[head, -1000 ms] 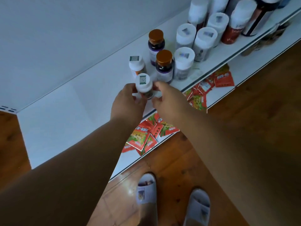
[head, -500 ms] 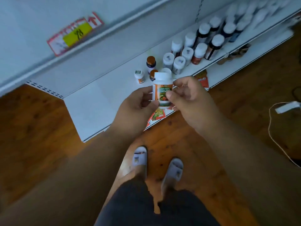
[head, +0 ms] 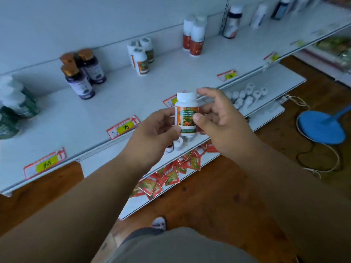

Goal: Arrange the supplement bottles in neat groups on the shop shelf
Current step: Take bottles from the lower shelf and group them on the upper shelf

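Now your left hand point(head: 153, 130) and right hand point(head: 218, 120) both pinch one upright orange-label bottle point(head: 186, 115), held in the air in front of the white shelf point(head: 117, 103), apart from the three matching bottles point(head: 141, 54).

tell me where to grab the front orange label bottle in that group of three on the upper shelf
Grip the front orange-label bottle around its white cap and upper body, coming from the front, the shelf-edge side. It stands upright with two matching bottles close behind it, so the back is blocked, while the bare shelf in front leaves room for a hand. This is a judgement from one view.
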Available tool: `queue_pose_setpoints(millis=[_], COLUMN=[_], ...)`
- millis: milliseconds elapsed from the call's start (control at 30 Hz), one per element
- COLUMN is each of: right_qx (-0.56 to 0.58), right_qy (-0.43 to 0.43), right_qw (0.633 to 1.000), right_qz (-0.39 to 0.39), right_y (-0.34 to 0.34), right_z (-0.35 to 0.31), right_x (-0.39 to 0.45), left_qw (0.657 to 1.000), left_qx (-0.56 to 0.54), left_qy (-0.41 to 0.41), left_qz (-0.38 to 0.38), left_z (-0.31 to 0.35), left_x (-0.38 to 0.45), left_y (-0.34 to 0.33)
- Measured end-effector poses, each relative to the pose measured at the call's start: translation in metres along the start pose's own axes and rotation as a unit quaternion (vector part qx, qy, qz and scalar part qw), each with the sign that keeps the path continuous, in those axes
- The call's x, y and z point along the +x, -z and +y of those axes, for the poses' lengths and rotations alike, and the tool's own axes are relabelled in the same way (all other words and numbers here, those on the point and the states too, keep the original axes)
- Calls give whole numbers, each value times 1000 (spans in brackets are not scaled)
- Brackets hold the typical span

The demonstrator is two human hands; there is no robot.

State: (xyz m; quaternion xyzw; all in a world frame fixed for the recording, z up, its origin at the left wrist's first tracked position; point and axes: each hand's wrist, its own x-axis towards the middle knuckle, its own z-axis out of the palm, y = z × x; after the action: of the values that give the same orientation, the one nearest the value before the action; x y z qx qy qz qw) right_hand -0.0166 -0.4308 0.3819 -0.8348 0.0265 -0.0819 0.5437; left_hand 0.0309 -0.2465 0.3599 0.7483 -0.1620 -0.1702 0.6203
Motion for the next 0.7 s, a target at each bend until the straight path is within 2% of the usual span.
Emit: queue_pose_setpoints(millis=[267,500,567,700], right_qx=[5,-31,-61,-128], right_qy=[-20,-8,9,68], right_qw=[1000,993,987,971], right_qz=[-21,-111,-149,-191], right_y=[2,17,20,18], right_z=[-17,16,28,51], right_x=[78,167,200,254], left_qw=[997,989,978,923], left_qx=[71,114,163,318], left_qy=[5,44,56,89], left_qz=[8,80,115,198], left_z=[21,6,5,7], left_x=[64,131,154,199], left_y=[38,30,24,6])
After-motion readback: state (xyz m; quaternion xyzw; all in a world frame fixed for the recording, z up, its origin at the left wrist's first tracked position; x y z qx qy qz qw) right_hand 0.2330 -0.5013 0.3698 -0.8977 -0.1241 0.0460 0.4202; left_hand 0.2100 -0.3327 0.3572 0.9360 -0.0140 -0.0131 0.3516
